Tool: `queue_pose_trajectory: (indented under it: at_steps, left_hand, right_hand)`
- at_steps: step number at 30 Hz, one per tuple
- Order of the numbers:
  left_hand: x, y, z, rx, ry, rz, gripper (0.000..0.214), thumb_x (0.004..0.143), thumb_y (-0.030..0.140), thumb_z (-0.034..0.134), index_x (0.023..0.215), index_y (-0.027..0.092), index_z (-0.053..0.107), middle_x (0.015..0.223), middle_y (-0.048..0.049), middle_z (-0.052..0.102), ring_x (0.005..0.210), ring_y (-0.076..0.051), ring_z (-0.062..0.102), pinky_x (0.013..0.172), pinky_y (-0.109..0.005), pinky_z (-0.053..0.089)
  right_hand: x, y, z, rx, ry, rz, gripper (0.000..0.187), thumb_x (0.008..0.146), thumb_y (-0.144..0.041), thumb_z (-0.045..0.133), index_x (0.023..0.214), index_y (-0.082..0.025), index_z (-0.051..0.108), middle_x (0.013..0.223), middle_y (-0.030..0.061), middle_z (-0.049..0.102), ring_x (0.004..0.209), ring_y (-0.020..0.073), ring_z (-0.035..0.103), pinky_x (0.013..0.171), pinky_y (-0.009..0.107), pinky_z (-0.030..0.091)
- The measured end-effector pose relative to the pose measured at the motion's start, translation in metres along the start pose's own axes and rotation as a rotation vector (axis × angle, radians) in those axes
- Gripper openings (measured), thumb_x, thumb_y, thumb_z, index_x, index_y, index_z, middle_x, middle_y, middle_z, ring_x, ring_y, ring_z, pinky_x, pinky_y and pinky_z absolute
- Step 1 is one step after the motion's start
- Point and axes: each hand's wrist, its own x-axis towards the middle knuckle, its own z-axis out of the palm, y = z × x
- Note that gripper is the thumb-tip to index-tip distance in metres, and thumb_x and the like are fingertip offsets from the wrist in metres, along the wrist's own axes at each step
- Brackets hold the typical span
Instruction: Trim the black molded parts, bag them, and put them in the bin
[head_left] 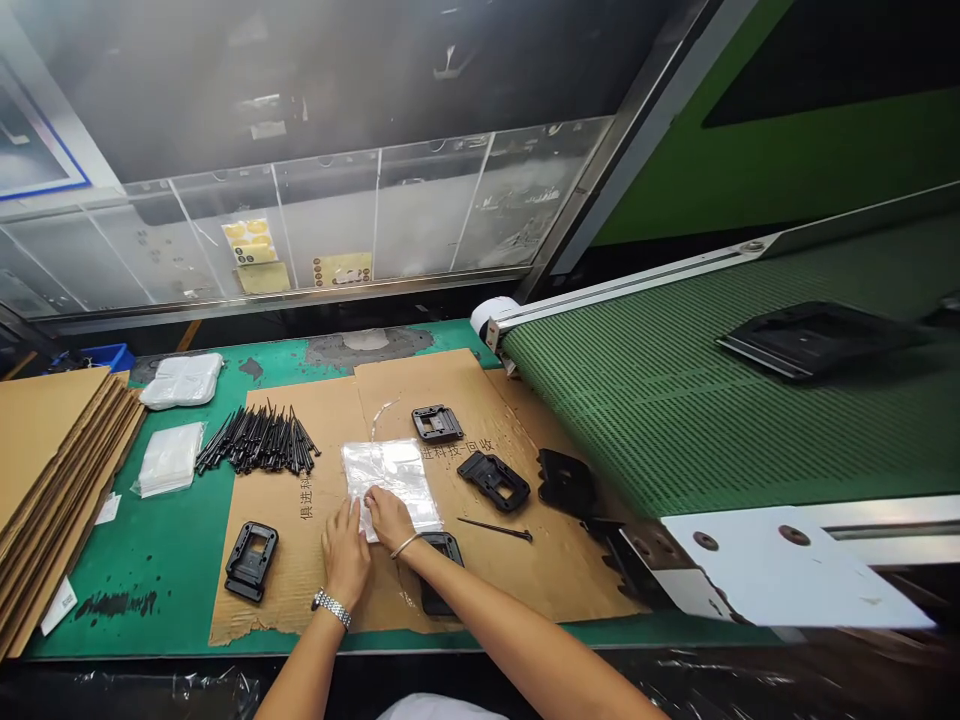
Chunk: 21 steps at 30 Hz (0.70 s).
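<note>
A clear plastic bag (391, 478) lies flat on a sheet of cardboard (480, 400) in the middle of the bench. My left hand (344, 548), a metal watch on its wrist, and my right hand (388, 517), with a thin bracelet, both rest on the bag's near edge with fingers bent onto it. Under my right forearm a black plastic part (447, 548) shows partly. More black parts lie around: one at the left (251, 559), one behind the bag (436, 423), two to the right (493, 480) (566, 481). A single black rod (495, 529) lies right of my hands.
A bundle of black rods (259, 442) lies left of the bag. Stacks of clear bags (170, 458) (182, 379) and flat cardboard sheets (52, 460) are at the left. A green conveyor belt (712, 400) on the right carries a black part (814, 337). A white plate (787, 575) covers its near end.
</note>
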Motion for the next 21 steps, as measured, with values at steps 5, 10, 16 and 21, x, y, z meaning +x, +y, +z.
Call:
queue_pose_trajectory:
  at_steps: [5,10,16,21]
  left_hand:
    - [0.01,-0.005,0.012,0.662,-0.193,0.178,0.051,0.078,0.015,0.038,0.129,0.019,0.037,0.135,-0.0065,0.04,0.112,-0.029,0.036,0.092,-0.046,0.029]
    - [0.017,-0.003,0.009,0.671,-0.191,0.211,0.045,0.077,0.016,0.039,0.121,0.019,0.048,0.129,-0.0073,0.046,0.104,-0.029,0.041,0.085,-0.045,0.032]
    - [0.025,-0.001,0.003,0.559,-0.164,0.225,0.04,0.071,0.012,0.044,0.108,0.021,0.058,0.122,-0.0075,0.054,0.097,-0.029,0.046,0.082,-0.048,0.033]
    - [0.027,0.014,-0.013,0.367,0.068,0.177,0.042,0.082,0.023,0.03,0.12,0.016,0.045,0.124,-0.0137,0.049,0.112,-0.026,0.041,0.093,-0.045,0.029]
  right_hand:
    - [0.017,0.008,-0.017,0.32,0.057,0.068,0.019,0.079,-0.028,0.042,0.063,-0.018,0.044,0.054,-0.0026,0.048,0.055,0.0125,0.049,0.055,0.023,0.036]
    - [0.023,-0.005,-0.047,0.671,-0.022,0.026,0.041,0.074,-0.058,0.04,0.063,-0.019,0.04,0.05,-0.0068,0.037,0.042,0.007,0.034,0.044,0.02,0.029]
    - [0.011,-0.019,-0.09,0.917,-0.243,-0.012,0.049,0.06,-0.065,0.057,0.062,-0.018,0.041,0.041,-0.0124,0.025,0.036,0.0033,0.021,0.04,0.019,0.023]
    - [-0.009,-0.03,-0.108,0.972,-0.368,-0.016,0.048,0.059,-0.059,0.063,0.06,-0.015,0.045,0.043,-0.0104,0.033,0.036,0.0018,0.023,0.04,0.018,0.022]
